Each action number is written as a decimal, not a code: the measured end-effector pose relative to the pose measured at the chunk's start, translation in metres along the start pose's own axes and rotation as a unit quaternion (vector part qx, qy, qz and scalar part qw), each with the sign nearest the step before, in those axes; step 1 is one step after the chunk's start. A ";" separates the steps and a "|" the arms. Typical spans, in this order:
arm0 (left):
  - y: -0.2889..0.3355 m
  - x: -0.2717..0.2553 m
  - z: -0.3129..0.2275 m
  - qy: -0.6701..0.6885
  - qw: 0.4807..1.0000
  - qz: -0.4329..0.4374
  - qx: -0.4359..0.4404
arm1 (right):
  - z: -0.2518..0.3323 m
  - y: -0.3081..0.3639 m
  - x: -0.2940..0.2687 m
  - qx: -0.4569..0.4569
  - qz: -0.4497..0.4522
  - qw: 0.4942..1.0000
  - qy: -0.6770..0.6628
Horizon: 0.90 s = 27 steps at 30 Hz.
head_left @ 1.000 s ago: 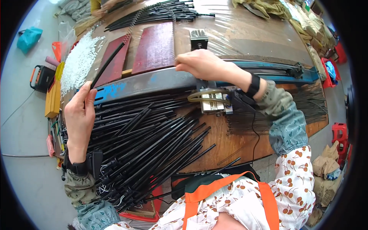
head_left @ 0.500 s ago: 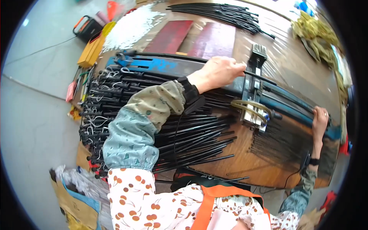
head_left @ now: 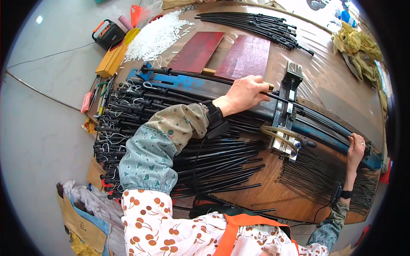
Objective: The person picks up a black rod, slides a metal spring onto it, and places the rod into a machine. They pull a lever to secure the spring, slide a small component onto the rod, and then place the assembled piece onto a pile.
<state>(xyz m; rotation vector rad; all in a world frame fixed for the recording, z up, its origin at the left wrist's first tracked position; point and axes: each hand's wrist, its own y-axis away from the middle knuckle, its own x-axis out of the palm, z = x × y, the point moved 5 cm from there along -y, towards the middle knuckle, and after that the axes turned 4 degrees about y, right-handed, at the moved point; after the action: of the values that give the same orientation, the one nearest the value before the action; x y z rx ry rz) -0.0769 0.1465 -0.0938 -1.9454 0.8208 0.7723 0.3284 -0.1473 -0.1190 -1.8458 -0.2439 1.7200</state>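
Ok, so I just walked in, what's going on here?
A person is working at a table with a long blue rail. Their left hand grips a black rod lying along it, just left of a metal fixture. The right hand is at the rail's right end; what it holds, if anything, is hard to tell. More rods are piled on the near side, with springs to their right. Two red boards lie beyond the rail.

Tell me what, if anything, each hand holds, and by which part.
The left hand holds a thin black rod partway along its length, just left of the metal fixture. Whether the right hand holds anything cannot be told.
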 end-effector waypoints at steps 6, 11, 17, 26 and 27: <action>-0.007 0.013 0.000 -0.056 0.993 0.100 0.009 | 0.122 -0.003 -0.040 -0.115 -0.064 0.991 -0.007; -0.014 0.016 -0.006 -0.098 0.988 0.110 -0.046 | 0.167 0.019 -0.050 -0.110 -0.036 0.990 -0.081; -0.015 0.016 -0.011 -0.083 0.986 0.131 -0.056 | 0.191 0.027 -0.042 -0.102 -0.007 0.985 -0.141; -0.005 0.022 -0.009 -0.082 0.993 0.084 -0.007 | 0.201 0.019 -0.001 -0.066 0.072 0.938 -0.331; -0.008 0.025 -0.009 -0.083 0.995 0.056 0.031 | 0.196 0.020 0.005 -0.061 0.055 0.938 -0.336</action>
<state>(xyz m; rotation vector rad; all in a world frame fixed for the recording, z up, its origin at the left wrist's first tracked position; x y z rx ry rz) -0.0541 0.1355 -0.1060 -1.7666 0.8473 0.9510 0.1368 -0.1023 -0.1306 -1.2992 -0.5330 2.4198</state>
